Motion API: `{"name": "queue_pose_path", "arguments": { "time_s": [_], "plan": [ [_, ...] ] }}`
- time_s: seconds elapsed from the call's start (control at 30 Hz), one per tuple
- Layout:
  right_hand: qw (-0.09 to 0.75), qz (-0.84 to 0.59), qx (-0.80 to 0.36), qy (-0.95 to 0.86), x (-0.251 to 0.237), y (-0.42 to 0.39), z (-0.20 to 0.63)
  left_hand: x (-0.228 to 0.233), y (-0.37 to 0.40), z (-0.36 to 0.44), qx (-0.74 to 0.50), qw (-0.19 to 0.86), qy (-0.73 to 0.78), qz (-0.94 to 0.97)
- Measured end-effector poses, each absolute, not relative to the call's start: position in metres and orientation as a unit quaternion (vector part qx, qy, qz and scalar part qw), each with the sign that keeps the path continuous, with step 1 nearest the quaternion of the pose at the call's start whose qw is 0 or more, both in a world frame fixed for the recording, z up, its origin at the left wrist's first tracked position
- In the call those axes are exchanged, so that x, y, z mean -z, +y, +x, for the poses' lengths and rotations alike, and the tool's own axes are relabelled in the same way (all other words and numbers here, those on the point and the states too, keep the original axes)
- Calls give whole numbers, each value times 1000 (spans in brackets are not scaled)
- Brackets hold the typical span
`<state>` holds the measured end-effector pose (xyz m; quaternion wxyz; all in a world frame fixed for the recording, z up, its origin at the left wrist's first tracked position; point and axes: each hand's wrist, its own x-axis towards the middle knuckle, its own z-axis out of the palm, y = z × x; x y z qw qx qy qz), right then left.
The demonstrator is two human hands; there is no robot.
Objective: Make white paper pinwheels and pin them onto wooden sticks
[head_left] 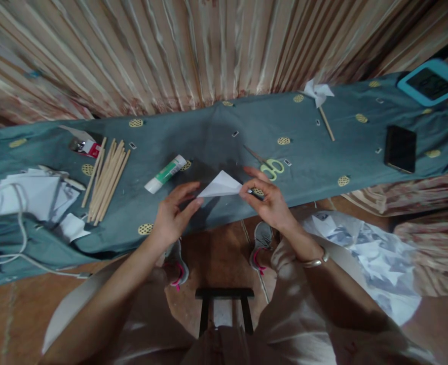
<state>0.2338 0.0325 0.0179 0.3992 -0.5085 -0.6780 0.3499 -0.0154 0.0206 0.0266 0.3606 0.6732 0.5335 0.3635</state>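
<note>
Nearest the camera, a black stool (224,304) stands on the floor between the person's knees, with a heap of white paper scraps (376,256) to the right of it. Above that, the left hand (171,215) and the right hand (270,200) hold a folded white paper triangle (221,186) between them, just over the near edge of the blue-grey cloth (216,132). The left fingers are stretched out close together, their tips touching the triangle's left corner; the right thumb and forefinger pinch its right corner, the other fingers curled. Just beyond the hands lie a glue stick (165,174) to the left and green-handled scissors (266,163) to the right. Further left rest a bundle of wooden sticks (107,178) and a pile of white paper (37,195). At the far right are a dark phone (400,148), a paper pinwheel (319,96) on a stick, and what may be a blue-framed clock (431,81), too blurred to be sure
</note>
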Motion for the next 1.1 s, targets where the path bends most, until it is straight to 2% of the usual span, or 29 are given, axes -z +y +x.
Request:
{"name": "queue_pose_path", "arguments": {
  "time_s": [0.27, 0.47, 0.6, 0.67, 0.77, 0.87, 1.0, 1.1],
  "plan": [
    [431, -487, -320, -689, -35, 34, 233, -32, 37, 11, -349, 629, 526, 454],
    [454, -487, -323, -672, -40, 39, 237, -42, 38, 24, -333, 691, 519, 377],
    [459, -507, -309, -661, -36, 51, 254, -42, 48, 24, -387, 636, 546, 384],
    [437, -555, -252, -662, -30, 61, 267, -41, 54, 20, -422, 579, 562, 414],
    [317, -640, -129, -688, -19, 75, 281, -43, 63, 12, -457, 497, 568, 471],
    [223, -661, -70, -713, -12, 81, 282, -45, 67, 3, -457, 434, 578, 517],
    [182, -684, -22, -706, -13, 75, 273, -51, 68, -7, -444, 332, 604, 572],
    [150, -707, -23, -691, -18, 70, 269, -54, 68, -11, -445, 298, 608, 586]
  ]
}}
